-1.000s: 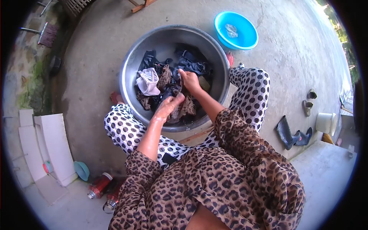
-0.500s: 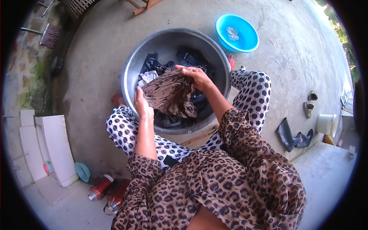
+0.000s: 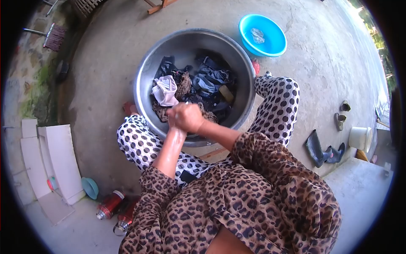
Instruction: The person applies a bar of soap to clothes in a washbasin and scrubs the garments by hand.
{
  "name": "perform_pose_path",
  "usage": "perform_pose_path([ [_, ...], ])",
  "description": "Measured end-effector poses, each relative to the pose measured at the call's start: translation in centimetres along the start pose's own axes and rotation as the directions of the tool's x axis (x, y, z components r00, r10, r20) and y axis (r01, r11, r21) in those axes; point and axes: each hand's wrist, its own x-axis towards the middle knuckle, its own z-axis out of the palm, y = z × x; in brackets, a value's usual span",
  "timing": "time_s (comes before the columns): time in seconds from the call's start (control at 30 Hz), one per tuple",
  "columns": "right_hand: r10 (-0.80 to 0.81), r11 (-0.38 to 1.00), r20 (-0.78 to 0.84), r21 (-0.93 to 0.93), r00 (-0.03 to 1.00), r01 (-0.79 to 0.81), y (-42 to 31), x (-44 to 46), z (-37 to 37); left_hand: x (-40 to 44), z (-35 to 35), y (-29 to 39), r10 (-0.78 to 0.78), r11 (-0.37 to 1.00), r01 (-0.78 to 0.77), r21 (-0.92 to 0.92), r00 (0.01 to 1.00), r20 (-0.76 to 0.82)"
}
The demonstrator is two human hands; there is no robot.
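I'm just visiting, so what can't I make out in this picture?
All in the head view:
- Left hand: partly hidden behind the right hand.
- Whether any cloth is between them: covered by the hands.
- Metal basin: much of its floor is under clothes.
- Wooden frame: cut off by the top edge.

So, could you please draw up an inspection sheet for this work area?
Surface: grey floor, faintly marked.
Job's things: metal basin holding dark garments, a pale garment, brown patterned cloth and a yellowish block.
Clutter: blue basin nearby, a crumpled pale item inside; two red flasks; dark boots.
Hands: left hand and right hand together over the metal basin's near side; their grip is hidden.
Cables: nothing seen.
Surroundings: brush-headed tool at upper left; white bucket at right.
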Motion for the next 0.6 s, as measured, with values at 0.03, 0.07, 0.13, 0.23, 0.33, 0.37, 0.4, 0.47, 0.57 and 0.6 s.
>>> perform_pose_path([
  [0.03, 0.061, 0.997, -0.064, 0.057, 0.996, -0.058, 2.0, 0.6, 0.0, 0.6, 3.9, 0.9, -0.186, 0.892, 0.348, 0.288, 0.864, -0.468],
  [0.07, 0.172, 0.985, -0.027, 0.008, 0.985, -0.172, 4.7, 1.3, 0.3, 1.2, 8.1, 1.8, -0.321, 0.653, 0.734, 0.187, 0.493, -0.809],
  [0.13, 0.264, 0.961, 0.055, -0.101, 0.963, -0.258, 6.0, 1.5, 0.3, 0.0, 3.1, 2.6, -0.215, 0.602, 0.735, 0.312, 0.526, -0.823],
  [0.23, 0.181, 0.983, 0.099, -0.061, 0.978, -0.176, 3.9, -0.2, 1.4, 0.0, 0.4, 3.2, -0.48, 0.772, 0.595, 0.223, 0.776, -0.409],
  [0.33, -0.096, 0.993, 0.069, -0.065, 0.993, 0.101, -1.3, -2.0, 0.6, 1.2, 1.3, 5.8, -0.583, 0.774, 0.603, 0.193, 0.797, -0.155],
  [0.37, -0.1, 0.994, 0.07, -0.037, 0.993, 0.103, -2.2, -2.1, 0.2, 1.3, 1.9, 5.9, -0.591, 0.761, 0.618, 0.197, 0.786, -0.184],
  [0.4, -0.083, 0.995, -0.023, -0.053, 0.996, 0.082, -1.4, -2.0, 1.3, 1.3, 2.5, 5.6, -0.575, 0.739, 0.64, 0.21, 0.762, -0.298],
  [0.47, 0.072, 0.997, -0.086, 0.042, 0.994, -0.069, 1.8, -0.9, 2.3, 1.2, 5.0, 3.2, -0.402, 0.637, 0.736, 0.228, 0.57, -0.717],
  [0.57, 0.39, 0.92, -0.1, 0.082, 0.915, -0.383, 7.7, 1.3, 1.2, 0.6, 7.5, 0.7, -0.327, 0.566, 0.799, 0.204, 0.444, -0.834],
  [0.6, 0.388, 0.921, -0.103, 0.085, 0.916, -0.381, 8.3, 1.5, 1.9, 0.5, 5.4, 0.9, -0.4, 0.519, 0.803, 0.294, 0.532, -0.746],
])
